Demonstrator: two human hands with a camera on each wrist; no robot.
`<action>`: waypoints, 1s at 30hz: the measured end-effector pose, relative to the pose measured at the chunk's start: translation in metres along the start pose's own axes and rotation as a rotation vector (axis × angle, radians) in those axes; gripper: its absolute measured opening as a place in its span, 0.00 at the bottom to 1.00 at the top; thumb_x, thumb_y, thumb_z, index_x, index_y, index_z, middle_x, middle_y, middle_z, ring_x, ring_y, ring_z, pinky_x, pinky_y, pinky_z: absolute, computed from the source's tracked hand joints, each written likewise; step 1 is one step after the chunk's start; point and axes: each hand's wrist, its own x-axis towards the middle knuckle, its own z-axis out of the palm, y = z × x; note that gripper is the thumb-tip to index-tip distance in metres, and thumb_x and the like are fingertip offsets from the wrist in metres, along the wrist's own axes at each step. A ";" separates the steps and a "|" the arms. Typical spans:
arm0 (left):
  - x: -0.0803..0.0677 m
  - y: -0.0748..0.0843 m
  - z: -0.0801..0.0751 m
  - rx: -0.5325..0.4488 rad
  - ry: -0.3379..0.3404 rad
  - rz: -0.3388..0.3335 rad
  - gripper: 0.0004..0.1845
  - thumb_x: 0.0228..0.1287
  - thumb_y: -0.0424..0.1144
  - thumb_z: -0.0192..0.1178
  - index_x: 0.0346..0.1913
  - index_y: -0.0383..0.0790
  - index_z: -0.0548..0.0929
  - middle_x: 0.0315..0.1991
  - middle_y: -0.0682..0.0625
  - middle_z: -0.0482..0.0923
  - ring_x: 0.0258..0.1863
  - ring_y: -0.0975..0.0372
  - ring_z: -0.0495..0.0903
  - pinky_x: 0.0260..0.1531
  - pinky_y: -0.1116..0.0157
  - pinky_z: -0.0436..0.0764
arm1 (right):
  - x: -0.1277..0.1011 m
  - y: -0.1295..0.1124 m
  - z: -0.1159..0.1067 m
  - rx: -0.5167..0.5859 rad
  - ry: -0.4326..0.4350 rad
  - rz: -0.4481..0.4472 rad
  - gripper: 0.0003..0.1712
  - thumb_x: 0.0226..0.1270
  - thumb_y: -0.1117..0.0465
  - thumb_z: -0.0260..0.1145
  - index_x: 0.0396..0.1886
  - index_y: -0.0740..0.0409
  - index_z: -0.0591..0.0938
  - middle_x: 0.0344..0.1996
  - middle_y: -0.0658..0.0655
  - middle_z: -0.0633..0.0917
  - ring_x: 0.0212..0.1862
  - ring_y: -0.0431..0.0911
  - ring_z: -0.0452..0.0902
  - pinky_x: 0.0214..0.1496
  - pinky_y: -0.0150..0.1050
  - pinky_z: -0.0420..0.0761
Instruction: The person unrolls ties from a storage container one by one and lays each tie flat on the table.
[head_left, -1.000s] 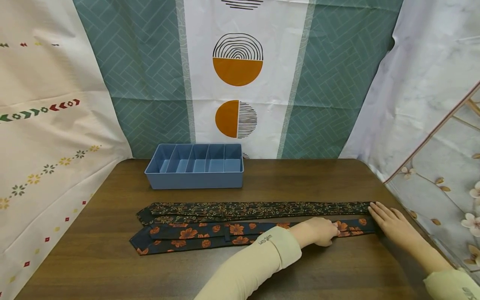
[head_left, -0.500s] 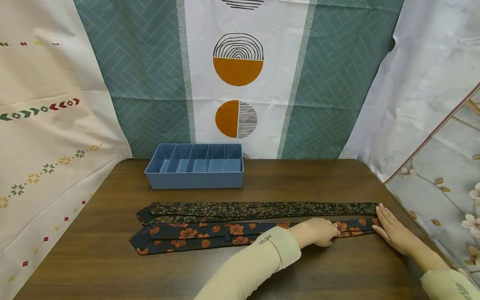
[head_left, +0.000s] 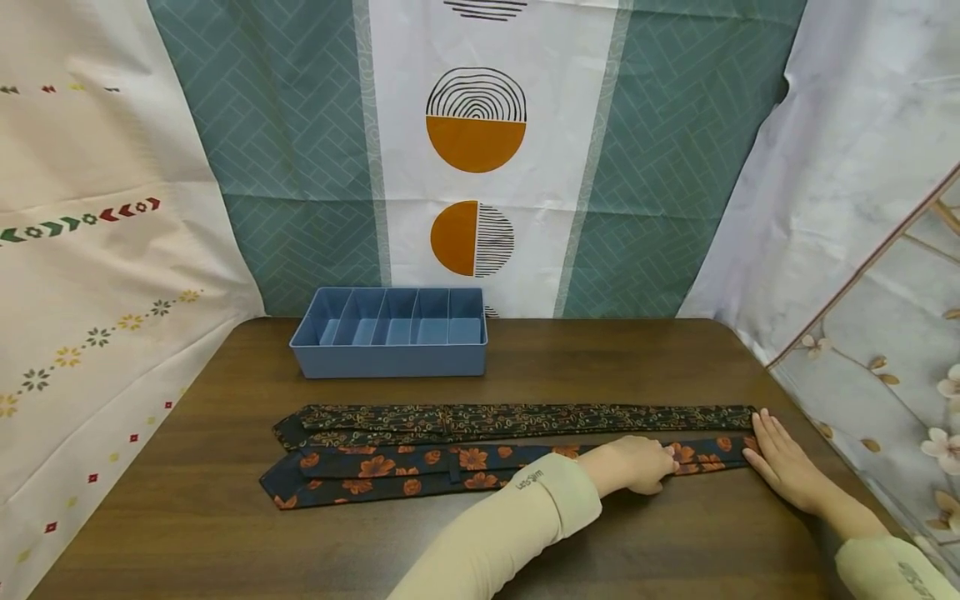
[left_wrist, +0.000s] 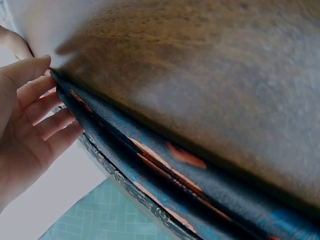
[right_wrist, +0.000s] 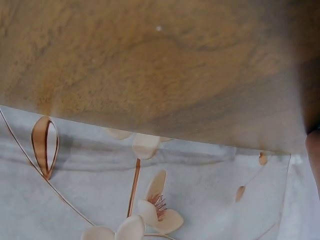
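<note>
Navy tie [head_left: 465, 468] with orange flowers, folded flat, stretched nine to three o'clock along table's near side.

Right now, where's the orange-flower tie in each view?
Head: orange-flower tie lies lower centre, nearer of two ties, left hand on it.
Left wrist: runs diagonally, centre to lower right.
Right wrist: not in view.
Shared landmark: brown table, in all three.

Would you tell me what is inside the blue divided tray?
The blue divided tray shows bare compartment floors with nothing in them; its front wall hides the nearest strip of each floor.
</note>
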 end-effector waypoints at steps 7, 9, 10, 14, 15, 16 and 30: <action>-0.002 -0.002 0.000 -0.014 -0.003 -0.004 0.26 0.71 0.51 0.49 0.70 0.67 0.58 0.72 0.68 0.47 0.70 0.75 0.56 0.62 0.78 0.64 | 0.003 -0.002 0.000 0.017 0.000 0.017 0.35 0.77 0.60 0.44 0.68 0.84 0.45 0.65 0.86 0.47 0.74 0.48 0.19 0.67 0.22 0.19; -0.002 -0.003 -0.002 -0.011 -0.002 -0.006 0.27 0.71 0.51 0.49 0.70 0.67 0.58 0.73 0.68 0.47 0.70 0.74 0.55 0.63 0.78 0.63 | 0.005 -0.003 -0.001 0.028 -0.015 0.036 0.36 0.77 0.59 0.43 0.68 0.83 0.43 0.66 0.86 0.46 0.74 0.52 0.19 0.69 0.26 0.18; -0.002 -0.003 -0.002 -0.007 -0.001 -0.007 0.27 0.71 0.51 0.49 0.70 0.67 0.58 0.73 0.68 0.47 0.70 0.74 0.55 0.64 0.78 0.63 | 0.005 -0.003 -0.002 0.033 -0.021 0.045 0.36 0.77 0.59 0.43 0.69 0.82 0.43 0.66 0.85 0.45 0.74 0.55 0.20 0.70 0.27 0.18; -0.002 -0.004 -0.003 0.006 -0.001 -0.004 0.27 0.71 0.52 0.49 0.70 0.66 0.58 0.73 0.68 0.47 0.71 0.73 0.53 0.66 0.77 0.60 | 0.006 -0.006 -0.005 0.046 -0.039 0.068 0.36 0.77 0.59 0.43 0.69 0.83 0.43 0.66 0.85 0.46 0.74 0.61 0.23 0.71 0.33 0.18; -0.002 -0.004 -0.003 0.003 -0.002 -0.003 0.27 0.71 0.52 0.49 0.70 0.66 0.58 0.73 0.68 0.47 0.71 0.73 0.53 0.66 0.77 0.60 | 0.006 -0.007 -0.005 0.048 -0.042 0.070 0.36 0.77 0.59 0.43 0.68 0.83 0.44 0.66 0.85 0.46 0.74 0.61 0.24 0.72 0.34 0.19; -0.002 -0.004 -0.003 0.001 -0.003 -0.001 0.27 0.71 0.52 0.49 0.70 0.66 0.58 0.73 0.68 0.47 0.71 0.73 0.53 0.66 0.77 0.60 | 0.005 -0.007 -0.005 0.050 -0.046 0.072 0.36 0.77 0.59 0.43 0.68 0.83 0.44 0.66 0.85 0.46 0.74 0.61 0.24 0.72 0.34 0.18; -0.002 0.000 -0.004 -0.023 -0.070 -0.020 0.30 0.69 0.56 0.47 0.72 0.66 0.52 0.73 0.69 0.42 0.72 0.74 0.48 0.68 0.77 0.56 | -0.002 -0.003 -0.003 0.090 -0.044 0.087 0.35 0.77 0.60 0.42 0.68 0.83 0.44 0.65 0.86 0.45 0.73 0.63 0.25 0.73 0.38 0.19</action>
